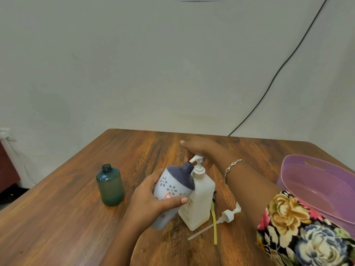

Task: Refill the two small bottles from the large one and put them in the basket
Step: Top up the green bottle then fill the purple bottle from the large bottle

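Gripping floral bottle in left hand, with thumb curled across the front near the red-edged label and fingers wrapped behind. Tilting it to the right above the table, with the uncapped dark-blue neck just under the nozzle of the pump head; not telling whether the base is touching the wood. Laying right hand over that pump head, with thumb sticking out straight to the left. Not telling whether the fingers, mostly hidden beneath, are wrapping it or only pressing down. Noting large bottle, white, standing upright mid-table, touching the floral bottle's shoulder. Noting teal bottle standing upright and uncapped, well apart to the left. Noting purple basket at the right table edge, beyond the right forearm. Noting loose pump lying on its side just right of the large bottle, with dip tube crossing a yellow strip. Wearing silver bracelet on right wrist, flowered sleeve above. Noting black cable running down the wall behind.
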A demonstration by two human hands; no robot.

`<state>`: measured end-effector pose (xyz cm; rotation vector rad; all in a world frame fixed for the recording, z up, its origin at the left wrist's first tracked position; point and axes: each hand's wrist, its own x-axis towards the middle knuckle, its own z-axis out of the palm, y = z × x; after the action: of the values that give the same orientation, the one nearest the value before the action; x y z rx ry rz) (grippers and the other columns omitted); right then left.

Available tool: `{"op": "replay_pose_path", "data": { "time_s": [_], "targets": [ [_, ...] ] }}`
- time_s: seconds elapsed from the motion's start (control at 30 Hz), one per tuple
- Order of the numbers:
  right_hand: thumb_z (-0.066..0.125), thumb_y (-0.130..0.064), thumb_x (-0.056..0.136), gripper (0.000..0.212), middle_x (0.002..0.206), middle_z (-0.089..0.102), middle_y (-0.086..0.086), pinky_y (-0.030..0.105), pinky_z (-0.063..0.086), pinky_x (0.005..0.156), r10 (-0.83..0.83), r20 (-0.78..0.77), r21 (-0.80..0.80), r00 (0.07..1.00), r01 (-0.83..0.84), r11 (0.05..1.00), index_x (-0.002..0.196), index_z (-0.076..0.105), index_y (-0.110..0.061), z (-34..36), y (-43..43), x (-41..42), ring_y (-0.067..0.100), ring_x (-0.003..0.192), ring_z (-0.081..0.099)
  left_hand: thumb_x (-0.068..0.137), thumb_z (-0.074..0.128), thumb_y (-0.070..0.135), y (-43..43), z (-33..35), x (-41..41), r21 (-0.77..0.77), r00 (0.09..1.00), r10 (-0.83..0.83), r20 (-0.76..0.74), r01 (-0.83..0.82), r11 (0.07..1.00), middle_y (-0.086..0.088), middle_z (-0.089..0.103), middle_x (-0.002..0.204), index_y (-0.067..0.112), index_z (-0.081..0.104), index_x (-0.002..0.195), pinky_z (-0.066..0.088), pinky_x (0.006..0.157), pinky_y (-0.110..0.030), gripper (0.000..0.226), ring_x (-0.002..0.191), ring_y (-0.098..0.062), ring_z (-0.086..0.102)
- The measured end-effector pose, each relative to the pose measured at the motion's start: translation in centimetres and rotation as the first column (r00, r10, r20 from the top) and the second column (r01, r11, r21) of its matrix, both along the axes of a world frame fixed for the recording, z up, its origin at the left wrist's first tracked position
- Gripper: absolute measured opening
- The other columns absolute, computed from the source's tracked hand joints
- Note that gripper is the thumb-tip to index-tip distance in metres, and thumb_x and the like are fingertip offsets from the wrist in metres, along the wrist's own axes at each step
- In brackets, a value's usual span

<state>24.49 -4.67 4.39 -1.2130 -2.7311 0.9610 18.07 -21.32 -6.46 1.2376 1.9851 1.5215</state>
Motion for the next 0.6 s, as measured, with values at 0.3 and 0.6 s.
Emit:
{"op": "replay_pose_path", "data": {
  "time_s": [0.3,0.6],
  "targets": [
    [0.031,-0.032,0.101,0.041,0.095,0.060,0.017,0.030,0.038,0.076,-0.050,-0.022,0.163,0.999,0.053,0.985,0.091,0.059,-0.003,-2.5,0.7,-0.5,0.031,0.101,0.058,0.034,0.075,0.074,0.1,-0.3,0.1,0.014,1.000,0.006,0.010,-0.006,1.000,0.014,0.065,0.109,0.039,0.054,0.123,0.055,0.079,-0.032,0.098,0.096,-0.006,0.062],
    [0.044,-0.046,0.095,0.049,0.058,0.051,0.008,0.028,0.044,0.055,-0.060,-0.064,0.062,0.996,0.064,0.996,0.067,0.049,-0.005,-1.7,1.2,-0.6,0.023,0.052,0.051,0.034,0.077,0.071,-0.1,0.0,0.6,0.020,0.999,-0.006,0.047,0.005,1.000,0.013,0.066,0.106,0.045,0.057,0.116,0.056,0.077,-0.032,0.089,0.093,-0.006,0.063]
  ]
}}
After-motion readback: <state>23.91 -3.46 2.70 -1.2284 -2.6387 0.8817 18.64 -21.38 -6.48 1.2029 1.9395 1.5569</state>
